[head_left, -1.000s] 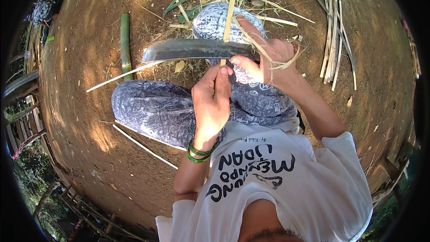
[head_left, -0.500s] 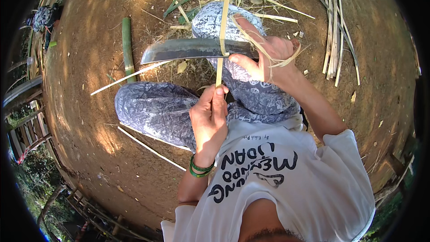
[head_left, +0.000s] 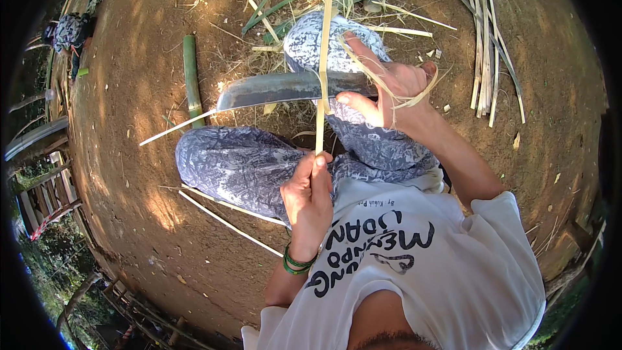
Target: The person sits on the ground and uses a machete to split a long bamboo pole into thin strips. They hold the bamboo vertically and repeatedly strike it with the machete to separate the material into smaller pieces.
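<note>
1. The handle of the knife [head_left: 285,88] is hidden inside the right hand [head_left: 389,94]; only the long grey blade shows, lying level and pointing to the person's left.
2. The bamboo strip [head_left: 322,58] runs upright across the blade, and its top end is cut off by the upper edge of the view.
3. The left hand [head_left: 310,194] is closed, pinching the strip's lower end between thumb and fingers, just above the patterned trousers [head_left: 246,168].
4. The right hand is wrapped shut on the knife, forefinger stretched forward; thin pale shavings [head_left: 414,94] curl over it.
5. More split bamboo slats [head_left: 483,58] lie on the dirt ground [head_left: 129,175] to the right, and a green bamboo piece [head_left: 190,78] lies to the left.
6. No containers are visible.
</note>
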Available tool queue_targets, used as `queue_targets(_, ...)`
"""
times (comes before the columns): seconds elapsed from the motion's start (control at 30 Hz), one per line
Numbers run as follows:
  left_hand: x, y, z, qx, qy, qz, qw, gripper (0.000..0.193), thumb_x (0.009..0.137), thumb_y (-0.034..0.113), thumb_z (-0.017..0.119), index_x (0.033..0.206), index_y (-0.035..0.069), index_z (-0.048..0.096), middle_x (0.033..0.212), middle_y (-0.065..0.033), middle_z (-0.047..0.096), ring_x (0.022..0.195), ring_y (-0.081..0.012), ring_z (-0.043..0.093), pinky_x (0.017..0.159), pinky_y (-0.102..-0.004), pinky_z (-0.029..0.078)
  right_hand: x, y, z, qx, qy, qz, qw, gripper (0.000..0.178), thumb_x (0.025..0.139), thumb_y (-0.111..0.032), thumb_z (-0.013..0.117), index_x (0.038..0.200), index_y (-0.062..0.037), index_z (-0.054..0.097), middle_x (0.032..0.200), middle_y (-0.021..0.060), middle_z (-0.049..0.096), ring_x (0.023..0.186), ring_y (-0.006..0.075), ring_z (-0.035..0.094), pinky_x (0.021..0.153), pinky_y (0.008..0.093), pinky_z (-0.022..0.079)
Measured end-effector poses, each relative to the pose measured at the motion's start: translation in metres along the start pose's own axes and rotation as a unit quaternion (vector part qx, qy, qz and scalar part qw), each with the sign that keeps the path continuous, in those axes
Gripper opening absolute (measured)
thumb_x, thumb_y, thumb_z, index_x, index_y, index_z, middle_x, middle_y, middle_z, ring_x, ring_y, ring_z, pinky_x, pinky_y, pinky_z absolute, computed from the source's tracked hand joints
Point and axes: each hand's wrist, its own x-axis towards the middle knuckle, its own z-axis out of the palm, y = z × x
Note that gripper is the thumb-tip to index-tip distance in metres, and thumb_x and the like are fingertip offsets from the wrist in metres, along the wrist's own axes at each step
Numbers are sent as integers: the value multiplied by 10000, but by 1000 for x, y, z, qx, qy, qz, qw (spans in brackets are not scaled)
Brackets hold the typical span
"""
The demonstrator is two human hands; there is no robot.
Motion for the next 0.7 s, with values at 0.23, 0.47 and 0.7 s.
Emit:
queue_targets(0.23, -15, 3, -3, 18, 8, -15, 1000, 207, 1041, 136, 509, 994, 9, 665, 569, 40, 438, 532, -19, 376, 477, -224, 273, -1, -2, -5, -47, -6, 2, 999, 927, 808, -657, 683, 1534, -168, 378, 449, 112, 488, 446, 376, 584, 450, 481, 450)
queue_targets(0.47, -30, -4, -16, 75, -8, 11, 997, 162, 1026, 80, 527, 1024, -2, 667, 567, 2, 484, 503, -45, 467, 463, -241, 366, -5, -1, -3, -46, 5, -5, 999, 946, 787, -662, 701, 1513, -128, 413, 456, 97, 498, 439, 327, 584, 454, 454, 460)
queue_targets(0.7, -37, -2, -17, 75, -4, 7, 997, 200, 1031, 98, 505, 979, -21, 658, 570, 15, 442, 516, -37, 396, 477, -239, 304, -5, -2, -6, -30, 41, -48, 998, 962, 780, -622, 730, 1509, -85, 406, 458, 84, 494, 404, 286, 545, 449, 428, 457)
